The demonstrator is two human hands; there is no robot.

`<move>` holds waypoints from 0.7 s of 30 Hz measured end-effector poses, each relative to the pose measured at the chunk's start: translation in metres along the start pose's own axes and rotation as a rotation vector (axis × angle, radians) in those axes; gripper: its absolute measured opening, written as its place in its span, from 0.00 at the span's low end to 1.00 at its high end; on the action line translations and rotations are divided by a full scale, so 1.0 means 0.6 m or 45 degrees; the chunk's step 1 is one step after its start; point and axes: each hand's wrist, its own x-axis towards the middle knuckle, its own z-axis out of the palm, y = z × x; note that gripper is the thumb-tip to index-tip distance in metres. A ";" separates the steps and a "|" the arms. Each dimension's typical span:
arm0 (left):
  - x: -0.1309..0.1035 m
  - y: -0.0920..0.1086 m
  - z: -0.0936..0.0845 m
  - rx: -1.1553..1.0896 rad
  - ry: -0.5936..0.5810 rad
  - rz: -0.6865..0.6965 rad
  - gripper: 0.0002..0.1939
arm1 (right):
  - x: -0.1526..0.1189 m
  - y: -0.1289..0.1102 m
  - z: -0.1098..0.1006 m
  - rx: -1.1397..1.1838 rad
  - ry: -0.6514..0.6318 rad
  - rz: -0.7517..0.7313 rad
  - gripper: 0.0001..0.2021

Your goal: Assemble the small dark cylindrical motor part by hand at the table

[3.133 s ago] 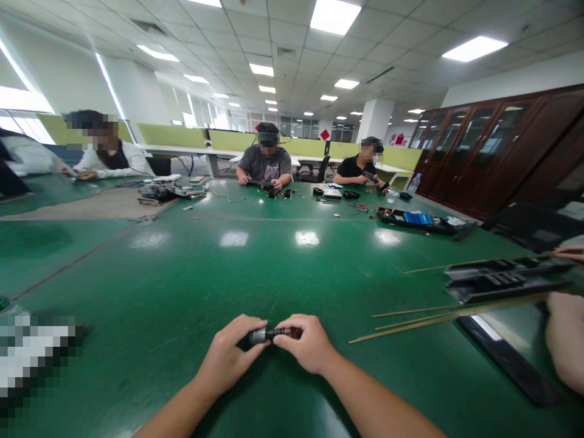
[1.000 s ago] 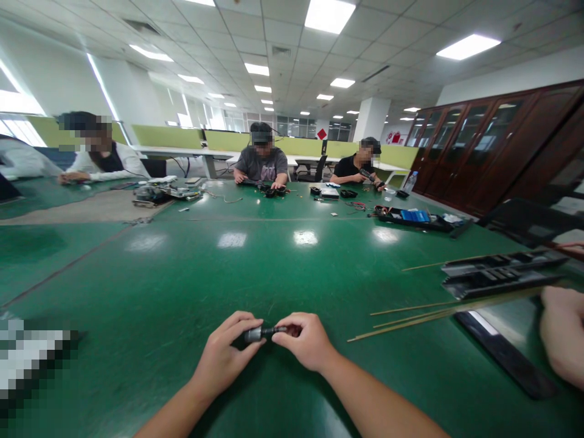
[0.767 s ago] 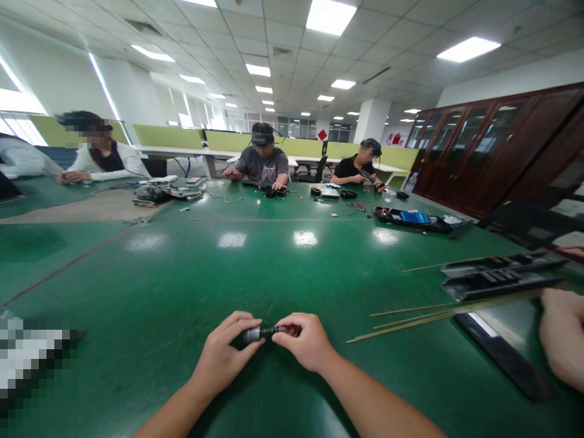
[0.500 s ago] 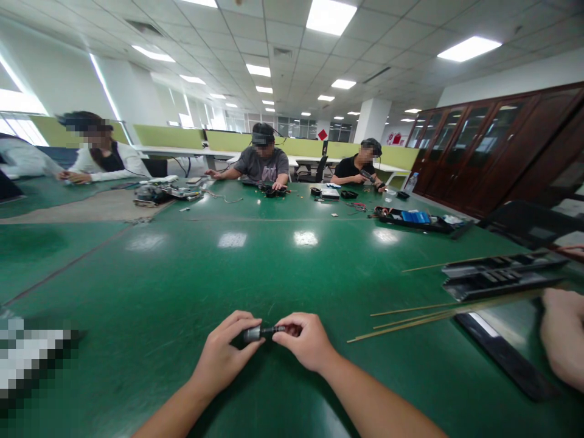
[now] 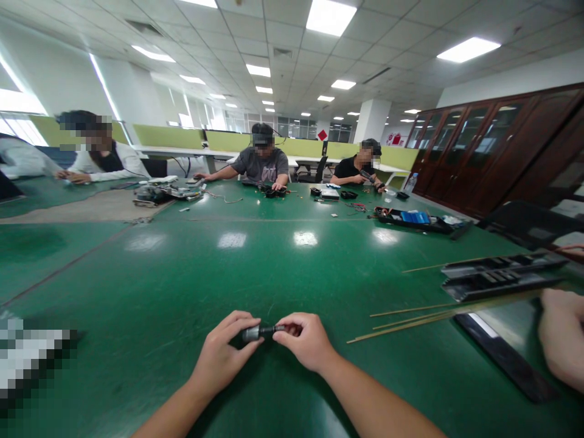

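Note:
A small grey metal cylinder with a thin dark shaft point(image 5: 252, 334) lies sideways between my hands, low over the green table point(image 5: 292, 274). My left hand point(image 5: 223, 348) is closed around the thick left end, thumb below and fingers above. At the other side, my right hand point(image 5: 306, 340) pinches the tip of the shaft between thumb and fingers. My fingers hide both ends of the part, so its exact kind cannot be made out.
Thin brass-coloured rods point(image 5: 396, 322), black channel-shaped housings point(image 5: 502, 277) and a long black bar point(image 5: 506, 359) lie at right, beside another person's hand point(image 5: 563, 334). A parts tray point(image 5: 415, 219) stands farther back. Co-workers sit across the table. A blurred-out object point(image 5: 31, 359) is at left.
The cylinder and my left hand have shifted very slightly left; my right hand keeps its pinch. Across the table, a co-worker's arm has reached farther to the left.

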 end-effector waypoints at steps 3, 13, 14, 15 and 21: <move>0.000 0.000 0.000 0.002 0.005 0.000 0.13 | 0.000 -0.001 0.000 0.003 -0.005 0.003 0.08; 0.000 -0.001 0.000 0.010 0.012 0.011 0.13 | 0.000 -0.001 0.001 0.024 0.009 0.012 0.08; -0.001 -0.002 0.001 0.007 0.007 0.008 0.13 | 0.000 -0.001 0.001 0.027 0.010 0.012 0.08; -0.001 -0.003 0.001 0.003 0.002 0.004 0.13 | 0.000 0.000 0.001 0.030 0.012 0.012 0.08; -0.004 -0.007 0.003 -0.011 0.001 -0.018 0.13 | 0.000 0.001 0.000 0.028 0.009 -0.001 0.07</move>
